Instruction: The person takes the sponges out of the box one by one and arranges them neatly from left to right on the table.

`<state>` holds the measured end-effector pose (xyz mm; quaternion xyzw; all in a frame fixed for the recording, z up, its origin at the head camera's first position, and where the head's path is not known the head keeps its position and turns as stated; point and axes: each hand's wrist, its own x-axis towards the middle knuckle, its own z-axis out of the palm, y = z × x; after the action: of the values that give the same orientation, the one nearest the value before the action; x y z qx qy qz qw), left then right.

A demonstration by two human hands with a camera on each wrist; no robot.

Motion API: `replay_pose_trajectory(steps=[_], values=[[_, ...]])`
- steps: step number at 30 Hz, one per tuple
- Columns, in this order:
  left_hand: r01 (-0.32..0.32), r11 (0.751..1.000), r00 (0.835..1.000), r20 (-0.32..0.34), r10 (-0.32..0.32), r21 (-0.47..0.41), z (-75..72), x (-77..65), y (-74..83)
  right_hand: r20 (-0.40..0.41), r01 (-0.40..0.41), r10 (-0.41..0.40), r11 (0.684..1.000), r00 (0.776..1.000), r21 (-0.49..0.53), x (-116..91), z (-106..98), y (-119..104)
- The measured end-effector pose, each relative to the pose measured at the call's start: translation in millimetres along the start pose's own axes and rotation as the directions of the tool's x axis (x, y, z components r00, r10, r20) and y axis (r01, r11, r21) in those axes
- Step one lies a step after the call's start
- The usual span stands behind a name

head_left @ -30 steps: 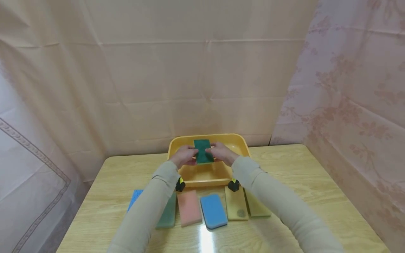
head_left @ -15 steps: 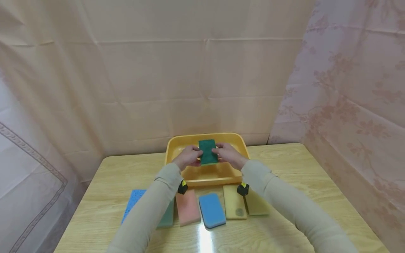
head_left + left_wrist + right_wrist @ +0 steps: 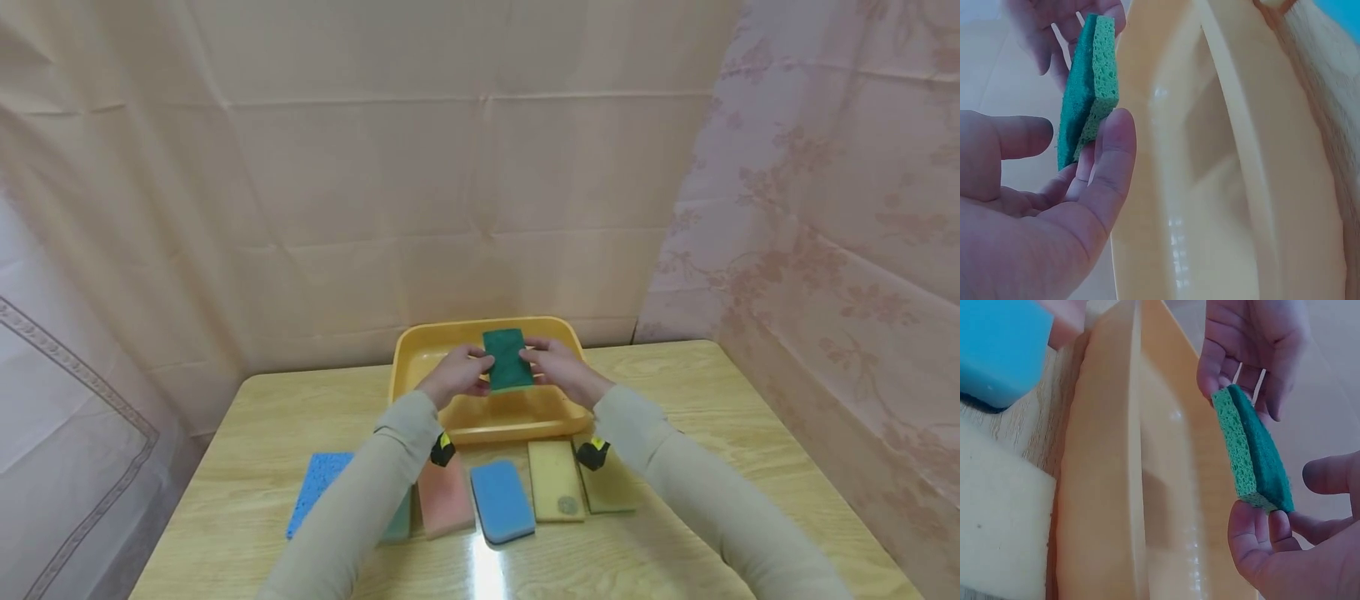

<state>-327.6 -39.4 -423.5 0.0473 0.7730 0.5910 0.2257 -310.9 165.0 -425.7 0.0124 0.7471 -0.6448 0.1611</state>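
Observation:
A two-layer scouring sponge (image 3: 507, 354), dark green pad on top and light green cellulose below, is held above the yellow plastic tub (image 3: 487, 433). My left hand (image 3: 456, 375) supports its left end on curled fingers, and the left wrist view shows the thumb slightly off the dark pad. At the other end my right hand (image 3: 564, 372) holds it likewise, fingers beneath and thumb raised a little away in the right wrist view. Both wrist views show the sponge's porous edge (image 3: 1105, 62). Some fingers are hidden under the sponge in the head view.
In front of the tub several sponges lie in a row on the wooden table (image 3: 300, 408): speckled blue (image 3: 318, 483), pale green (image 3: 400, 521), pink (image 3: 446, 500), blue (image 3: 502, 502), yellow with a dark round mark (image 3: 553, 475) and another yellow (image 3: 611, 487). My left sleeve covers part of the row.
Both hands have shifted slightly right with the green sponge, which remains above the tub. The right hand has drawn a little outward. The row of sponges stays put.

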Motion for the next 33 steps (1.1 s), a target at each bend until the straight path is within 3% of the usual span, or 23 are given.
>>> replay_pose_trajectory(steps=[6,33], values=[[-0.034,0.999,0.999,0.017,0.034,-0.021,7.5,-2.6,2.1,0.011,0.033,-0.033,0.999,0.999,0.004,-8,-9,5],[-0.135,0.990,0.986,0.088,0.138,-0.042,44.6,-10.1,7.9,-0.121,0.055,-0.057,0.998,0.991,-0.021,-35,-40,23]])
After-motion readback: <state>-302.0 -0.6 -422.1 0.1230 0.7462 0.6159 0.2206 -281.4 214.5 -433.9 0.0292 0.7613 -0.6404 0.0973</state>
